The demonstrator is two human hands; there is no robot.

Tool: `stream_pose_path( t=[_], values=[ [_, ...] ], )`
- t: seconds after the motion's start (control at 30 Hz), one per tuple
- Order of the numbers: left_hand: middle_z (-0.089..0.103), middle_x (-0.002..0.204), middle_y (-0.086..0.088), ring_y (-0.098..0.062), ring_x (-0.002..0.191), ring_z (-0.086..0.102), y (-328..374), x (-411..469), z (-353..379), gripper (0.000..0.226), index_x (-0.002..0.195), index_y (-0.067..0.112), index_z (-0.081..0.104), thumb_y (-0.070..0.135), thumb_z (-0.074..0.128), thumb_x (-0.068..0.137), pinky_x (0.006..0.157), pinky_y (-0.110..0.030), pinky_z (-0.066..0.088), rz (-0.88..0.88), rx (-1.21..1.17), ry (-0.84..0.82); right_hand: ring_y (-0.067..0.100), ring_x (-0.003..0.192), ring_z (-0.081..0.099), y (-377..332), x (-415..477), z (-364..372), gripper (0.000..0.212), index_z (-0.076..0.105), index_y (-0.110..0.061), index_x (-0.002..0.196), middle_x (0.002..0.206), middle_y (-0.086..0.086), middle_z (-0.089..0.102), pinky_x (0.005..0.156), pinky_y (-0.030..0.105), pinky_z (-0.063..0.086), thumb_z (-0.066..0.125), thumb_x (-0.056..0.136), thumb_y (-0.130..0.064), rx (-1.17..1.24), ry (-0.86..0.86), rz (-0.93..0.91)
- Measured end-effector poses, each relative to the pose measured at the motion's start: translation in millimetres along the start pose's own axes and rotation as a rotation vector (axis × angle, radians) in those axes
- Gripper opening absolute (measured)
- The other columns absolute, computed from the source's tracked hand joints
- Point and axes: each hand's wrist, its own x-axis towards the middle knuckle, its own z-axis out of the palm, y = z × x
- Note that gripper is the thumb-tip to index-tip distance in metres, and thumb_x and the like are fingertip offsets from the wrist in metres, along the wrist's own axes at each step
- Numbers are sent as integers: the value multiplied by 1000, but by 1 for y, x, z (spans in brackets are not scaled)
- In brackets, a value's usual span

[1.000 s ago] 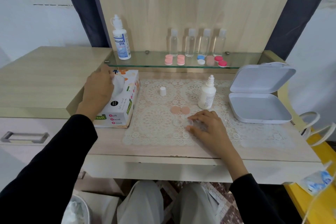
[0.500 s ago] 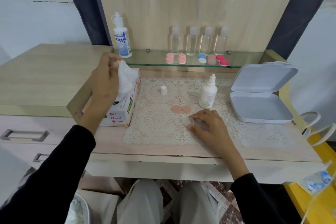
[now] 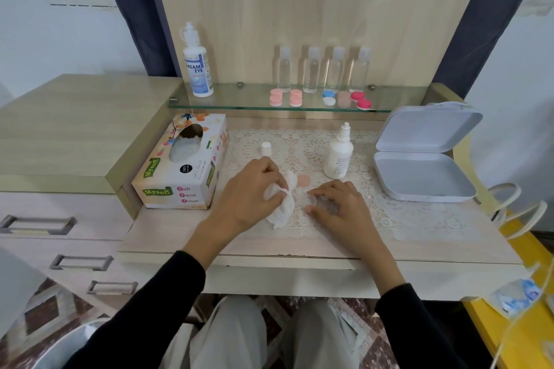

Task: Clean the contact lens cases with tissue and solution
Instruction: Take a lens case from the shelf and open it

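My left hand (image 3: pixel 250 193) grips a crumpled white tissue (image 3: pixel 283 204) over the lace mat, right beside my right hand. My right hand (image 3: pixel 335 204) presses a clear contact lens case (image 3: pixel 313 200) down on the mat with its fingertips. A peach lens case cap (image 3: pixel 303 180) lies just behind the tissue. A small white solution bottle (image 3: pixel 338 156) stands uncapped behind my right hand, and its white cap (image 3: pixel 266 148) stands to the left. The tissue box (image 3: pixel 183 165) sits at the left of the mat.
An open grey hinged box (image 3: pixel 419 156) lies at the right. On the glass shelf (image 3: pixel 239 102) stand a large solution bottle (image 3: pixel 198 63), several clear small bottles (image 3: pixel 323 69) and several coloured lens cases (image 3: pixel 317 98). Drawers are at the left, a bin below.
My left hand pulled a tissue out of the box and carried it right and down to the mat beside the clear case. My right hand stayed on the case.
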Motion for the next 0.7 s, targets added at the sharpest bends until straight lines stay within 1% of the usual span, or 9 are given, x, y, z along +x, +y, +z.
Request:
stream_pose_path(
  t=[0.07, 0.17, 0.3, 0.37, 0.43, 0.5, 0.6, 0.7],
  values=[
    [57, 97, 8, -12, 92, 49, 4, -1, 5, 10, 91, 18, 67, 23, 62, 84, 69, -36, 48, 31, 44, 13, 6, 91, 46, 0, 0, 0, 27, 72, -21, 103, 95, -16, 61, 78, 21, 38, 76, 79, -34, -1, 5, 0],
    [64, 91, 5, -15, 84, 55, 10, -2, 11, 17, 95, 16, 66, 19, 55, 83, 67, -31, 46, 57, 54, 44, 6, 91, 46, 0, 0, 0, 26, 72, -20, 102, 95, -15, 60, 79, 26, 39, 75, 80, -33, -1, 6, -6],
    [62, 83, 1, -19, 75, 55, 12, -2, 14, 18, 101, 17, 62, 17, 53, 85, 62, -34, 47, 64, 53, 37, 8, 93, 47, 0, 0, 1, 26, 72, -20, 102, 96, -14, 61, 81, 31, 41, 74, 81, -34, 8, 0, 0],
    [61, 81, 1, -20, 73, 55, 13, -2, 13, 18, 101, 19, 62, 21, 52, 86, 62, -33, 46, 111, 118, 12, 8, 94, 46, 1, 0, 1, 28, 72, -21, 102, 97, -13, 61, 82, 34, 42, 71, 81, -39, -5, -8, -3],
    [65, 84, 5, -18, 76, 58, 14, -3, 13, 23, 103, 21, 63, 30, 51, 85, 64, -32, 46, 170, 198, -6, 8, 94, 47, 1, 0, 1, 31, 72, -20, 101, 97, -14, 61, 82, 35, 43, 67, 80, -43, -9, -11, -2],
    [68, 89, 10, -14, 85, 60, 12, -4, 14, 28, 108, 23, 62, 35, 54, 83, 68, -31, 48, 179, 214, -28, 8, 93, 48, 0, 1, 1, 33, 72, -19, 99, 96, -13, 62, 81, 35, 43, 66, 79, -44, -11, -8, -9],
    [67, 95, 11, -15, 94, 57, 11, -4, 15, 30, 114, 24, 58, 28, 60, 85, 71, -34, 48, 171, 217, -71, 9, 93, 48, -1, 1, 1, 34, 73, -20, 99, 96, -13, 62, 81, 36, 44, 66, 79, -45, -20, -8, -13],
    [67, 94, 6, -19, 93, 57, 13, -2, 17, 32, 116, 22, 56, 19, 65, 85, 69, -38, 49, 165, 247, -86, 9, 94, 47, 0, 1, 2, 35, 72, -20, 101, 97, -14, 60, 83, 39, 43, 64, 79, -47, -32, -18, -2]
  ],
)
